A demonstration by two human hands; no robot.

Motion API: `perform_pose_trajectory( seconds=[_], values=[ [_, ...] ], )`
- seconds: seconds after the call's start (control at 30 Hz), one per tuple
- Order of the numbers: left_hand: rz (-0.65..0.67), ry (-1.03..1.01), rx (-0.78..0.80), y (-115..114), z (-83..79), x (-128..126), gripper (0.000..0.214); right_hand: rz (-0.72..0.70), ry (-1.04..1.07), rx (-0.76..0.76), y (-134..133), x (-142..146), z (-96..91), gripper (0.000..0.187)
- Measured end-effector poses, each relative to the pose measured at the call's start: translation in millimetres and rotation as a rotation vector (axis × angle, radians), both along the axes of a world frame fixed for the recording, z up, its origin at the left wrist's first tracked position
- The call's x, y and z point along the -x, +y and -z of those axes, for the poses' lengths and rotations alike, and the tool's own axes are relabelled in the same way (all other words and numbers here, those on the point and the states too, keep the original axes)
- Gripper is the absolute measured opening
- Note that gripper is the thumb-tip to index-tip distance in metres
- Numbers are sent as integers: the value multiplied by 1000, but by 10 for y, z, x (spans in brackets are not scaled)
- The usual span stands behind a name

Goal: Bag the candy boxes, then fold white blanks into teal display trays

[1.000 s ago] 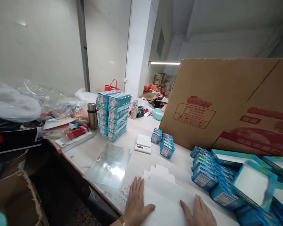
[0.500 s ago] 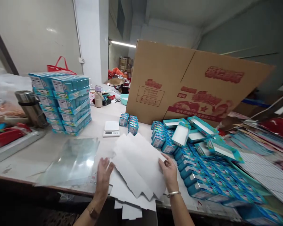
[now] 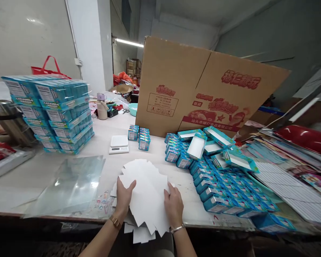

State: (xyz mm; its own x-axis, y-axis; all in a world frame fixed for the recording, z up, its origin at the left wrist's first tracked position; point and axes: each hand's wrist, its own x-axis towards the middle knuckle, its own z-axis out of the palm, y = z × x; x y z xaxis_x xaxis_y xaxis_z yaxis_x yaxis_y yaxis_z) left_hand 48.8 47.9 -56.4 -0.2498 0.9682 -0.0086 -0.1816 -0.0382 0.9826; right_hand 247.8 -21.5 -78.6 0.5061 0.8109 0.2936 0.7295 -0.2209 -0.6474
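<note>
A fanned stack of flat white card blanks (image 3: 147, 189) with notched edges lies at the table's front edge, directly before me. My left hand (image 3: 124, 196) grips the stack's left side, its thumb on top and its fingers at the edge. At the right side, my right hand (image 3: 174, 205) closes on the same blanks, with its fingertips partly hidden by them. More white blanks (image 3: 143, 235) stick out below the stack, over the table edge. Rows of small blue boxes (image 3: 224, 200) stand to the right of my right hand.
Open blue trays (image 3: 196, 146) lie on the boxes, before a large cardboard carton (image 3: 173, 71). A white digital scale (image 3: 119, 144) and a few small boxes (image 3: 143, 139) stand beyond the blanks. Clear plastic sheets (image 3: 69, 185) and stacked wrapped packs (image 3: 66, 114) are at left.
My left hand, apart from the blanks before, now grips their left side. The fanned blanks have been drawn closer together and turned more upright. The view has shifted slightly to the right.
</note>
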Motion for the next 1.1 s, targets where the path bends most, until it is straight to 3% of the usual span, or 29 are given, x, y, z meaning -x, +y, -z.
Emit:
perform_pose_trajectory(
  seconds=[0.17,0.33,0.5,0.6,0.7,0.77,0.87,0.93,1.0,1.1],
  values=[
    [-62,143,55,52,168,-76,82,13,-392,37,-22,18,53,38],
    [-90,441,84,129,225,-11,95,-145,-361,-12,-69,42,-132,29],
    [-110,507,46,101,149,57,95,-243,-110,-3,-39,108,-247,21],
    [-175,468,-36,54,55,100,92,-277,238,-2,14,84,-315,12],
    [-257,360,-90,51,-98,189,94,-303,678,-136,5,7,-425,18],
    [-124,142,-50,88,-230,266,93,-367,960,-142,-57,-44,-503,25],
    [376,-213,106,175,-418,372,83,-579,1190,-10,-183,-107,-598,44],
    [622,-309,188,210,-503,419,82,-684,1232,23,-225,-143,-649,54],
    [717,-329,230,195,-537,447,86,-649,1262,-44,-198,-170,-691,57],
    [777,-288,321,87,-513,484,88,-480,1344,-176,-56,-167,-708,60]
  ],
)
